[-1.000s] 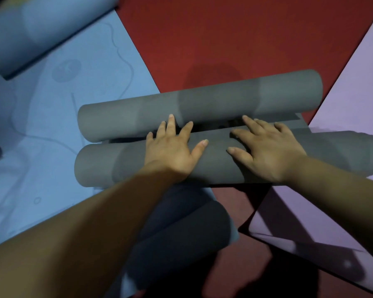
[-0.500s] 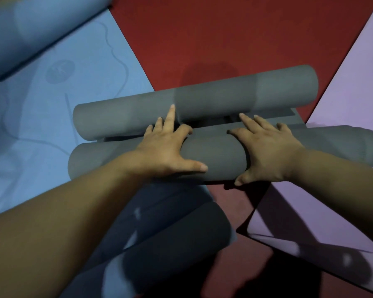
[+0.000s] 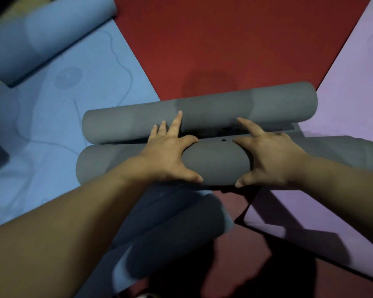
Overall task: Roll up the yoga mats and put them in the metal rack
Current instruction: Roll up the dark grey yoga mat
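thumbs lower now, left hand (image 3: 168, 155) and right hand (image 3: 269, 155) wrap a grip round the grey roll (image 3: 215, 164), right end cropped.

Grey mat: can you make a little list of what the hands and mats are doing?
near grey roll: held by both hands
left hand: fingers and thumb curl round it
right hand: same grip
far grey roll: just behind, parallel
blue mat: flat, left
purple mat: flat, right
metal rack: not in view

Yoga or exercise room: red floor (image 3: 224, 39), flat blue mat (image 3: 73, 130), flat purple mat (image 3: 353, 93), rolled grey mat (image 3: 267, 106).
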{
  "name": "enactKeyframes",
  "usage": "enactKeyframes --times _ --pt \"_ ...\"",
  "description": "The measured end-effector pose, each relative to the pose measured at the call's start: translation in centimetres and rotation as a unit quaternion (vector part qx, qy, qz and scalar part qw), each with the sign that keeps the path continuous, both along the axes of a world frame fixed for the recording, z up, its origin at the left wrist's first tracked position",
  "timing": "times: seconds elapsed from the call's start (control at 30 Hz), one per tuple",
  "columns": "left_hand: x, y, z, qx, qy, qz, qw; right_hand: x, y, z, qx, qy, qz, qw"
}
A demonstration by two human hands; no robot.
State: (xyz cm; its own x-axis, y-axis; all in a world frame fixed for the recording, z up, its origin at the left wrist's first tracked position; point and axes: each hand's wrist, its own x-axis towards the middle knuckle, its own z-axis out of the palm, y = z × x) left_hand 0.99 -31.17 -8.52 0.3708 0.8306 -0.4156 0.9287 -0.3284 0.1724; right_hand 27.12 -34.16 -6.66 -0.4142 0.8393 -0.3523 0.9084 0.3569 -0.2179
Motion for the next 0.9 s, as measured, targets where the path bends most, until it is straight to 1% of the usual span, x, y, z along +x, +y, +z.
enactKeyframes --times 0.27,0.43,0.57,0.7,0.8,0.9 --pt "1.1 -5.4 4.1 -0.031 -0.04 0.003 0.999 1.2 -5.3 6.0 -0.03 -0.022 0.009 0.999" --pt "1.3 -10.6 4.8 -0.071 -0.058 0.001 0.996 1.6 -10.3 7.6 -0.057 -0.032 0.006 0.998" --pt "1.1 -15.0 3.5 -0.067 -0.048 0.01 0.997 1.4 -14.0 6.2 -0.075 -0.04 0.006 0.996" --pt "0.4 -18.7 0.1 -0.082 -0.041 0.031 0.995 0.6 -17.0 2.5 -0.087 -0.046 0.004 0.995" --pt "0.9 -19.8 -1.8 -0.052 -0.007 0.015 0.998 0.9 -18.6 0.0 -0.096 -0.058 -0.008 0.994" --pt "1.2 -19.5 -2.4 -0.051 0.006 -0.001 0.999 1.5 -18.3 -1.3 -0.096 -0.06 -0.004 0.994"
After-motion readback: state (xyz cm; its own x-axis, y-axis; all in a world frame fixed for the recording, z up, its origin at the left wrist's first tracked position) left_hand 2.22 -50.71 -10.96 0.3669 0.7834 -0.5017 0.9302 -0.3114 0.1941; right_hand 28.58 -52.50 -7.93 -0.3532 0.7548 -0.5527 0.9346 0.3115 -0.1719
